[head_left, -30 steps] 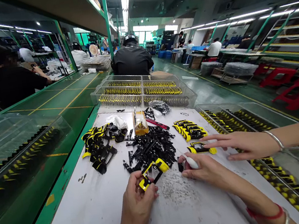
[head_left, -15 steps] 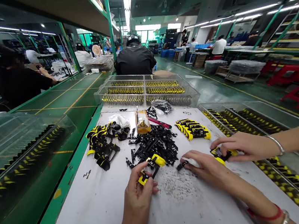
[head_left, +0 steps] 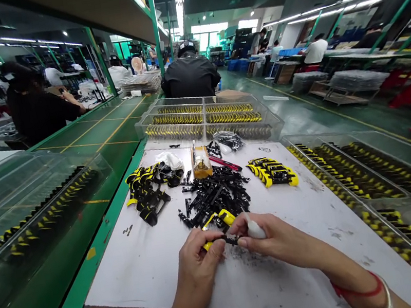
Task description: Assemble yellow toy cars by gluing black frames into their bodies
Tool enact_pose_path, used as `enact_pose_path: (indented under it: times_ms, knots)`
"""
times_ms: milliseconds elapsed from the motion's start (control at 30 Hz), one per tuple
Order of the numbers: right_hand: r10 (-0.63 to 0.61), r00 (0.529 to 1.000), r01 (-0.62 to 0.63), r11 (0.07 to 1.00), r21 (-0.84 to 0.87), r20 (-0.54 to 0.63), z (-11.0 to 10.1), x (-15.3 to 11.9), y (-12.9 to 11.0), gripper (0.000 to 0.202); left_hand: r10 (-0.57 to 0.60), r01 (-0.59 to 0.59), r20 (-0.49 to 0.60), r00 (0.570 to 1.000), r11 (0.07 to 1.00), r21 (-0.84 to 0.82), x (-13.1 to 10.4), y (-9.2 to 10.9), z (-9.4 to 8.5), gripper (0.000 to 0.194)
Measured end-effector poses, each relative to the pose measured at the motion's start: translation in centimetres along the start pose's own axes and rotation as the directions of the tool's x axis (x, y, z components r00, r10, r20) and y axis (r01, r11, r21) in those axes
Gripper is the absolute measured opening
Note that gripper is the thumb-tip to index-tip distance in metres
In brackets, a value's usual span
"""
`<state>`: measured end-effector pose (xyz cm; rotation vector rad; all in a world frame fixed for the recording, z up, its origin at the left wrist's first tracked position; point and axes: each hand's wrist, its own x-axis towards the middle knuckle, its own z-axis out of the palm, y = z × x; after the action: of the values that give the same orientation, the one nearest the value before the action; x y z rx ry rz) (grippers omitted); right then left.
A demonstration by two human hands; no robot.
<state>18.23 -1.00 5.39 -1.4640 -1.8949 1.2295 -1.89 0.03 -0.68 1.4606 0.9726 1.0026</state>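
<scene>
My left hand (head_left: 200,256) is closed on a black and yellow part (head_left: 226,217) near the front of the white board. Close beside it, my right hand (head_left: 267,232) holds a small white bottle (head_left: 255,229) in its curled fingers, and its fingertips touch a small black piece (head_left: 230,240) at the yellow part. Just behind both hands lies a heap of small black pieces (head_left: 219,193). Black and yellow parts (head_left: 146,189) are piled at the left, and a row of yellow and black parts (head_left: 273,171) lies at the right.
Clear trays of yellow and black parts stand behind the board (head_left: 203,118), at the right (head_left: 349,173) and at the left (head_left: 46,210). A small yellow box (head_left: 201,163), a red tool (head_left: 224,163) and a white cloth (head_left: 168,161) lie behind the heap. People sit farther off.
My right hand has moved left, bringing the black piece against the part in my left hand. Another person's hand at the right, holding a yellow and black part, has left the view.
</scene>
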Motion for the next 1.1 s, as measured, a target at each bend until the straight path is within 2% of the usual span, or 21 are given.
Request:
enact_pose_path:
  times_ms: [100,200,300,433,600,700,800,900,1000,1100]
  knots:
    - [-0.056,0.997,0.055,0.998,-0.014,-0.05,0.4,0.5,0.3,0.02,-0.052,0.046,-0.053,0.997,0.994,-0.099,0.1,0.0,0.1,0.022]
    - [-0.132,0.983,0.117,0.986,-0.121,-0.126,0.7,0.7,0.6,0.014,-0.078,0.067,-0.097,0.992,0.991,-0.118,0.2,0.2,0.1,0.022]
    - [-0.314,0.929,0.254,0.926,-0.279,-0.197,1.2,1.0,1.0,0.002,-0.091,0.074,-0.127,0.988,0.988,-0.137,0.2,0.5,0.2,0.022]
    - [-0.478,0.857,0.381,0.839,-0.388,-0.193,2.1,1.3,1.8,0.012,-0.12,0.096,-0.15,0.981,0.983,-0.159,0.2,0.5,0.2,0.023]
    - [-0.566,0.798,0.398,0.754,-0.523,-0.207,2.8,1.4,2.3,0.016,-0.128,0.103,-0.154,0.98,0.982,-0.159,0.2,0.3,0.1,0.023]
    - [-0.562,0.795,0.378,0.752,-0.541,-0.226,2.0,1.0,2.1,0.015,-0.14,0.118,-0.135,0.981,0.98,-0.16,0.2,0.3,0.1,0.023]
    - [-0.533,0.789,0.321,0.782,-0.534,-0.306,0.7,0.4,1.6,0.013,-0.179,0.136,-0.147,0.973,0.954,-0.267,0.3,0.2,0.2,0.034]
    - [-0.561,0.743,0.319,0.776,-0.545,-0.364,0.1,0.1,1.3,0.01,-0.218,0.148,-0.147,0.965,0.913,-0.381,0.3,0.0,0.4,0.049]
    - [-0.612,0.701,0.346,0.74,-0.577,-0.366,0.6,0.3,1.4,0.011,-0.234,0.179,-0.092,0.968,0.898,-0.402,0.3,0.1,0.3,0.045]
    - [-0.648,0.691,0.382,0.704,-0.599,-0.32,1.4,0.6,1.8,0.017,-0.242,0.204,-0.057,0.969,0.902,-0.38,0.3,0.4,0.0,0.045]
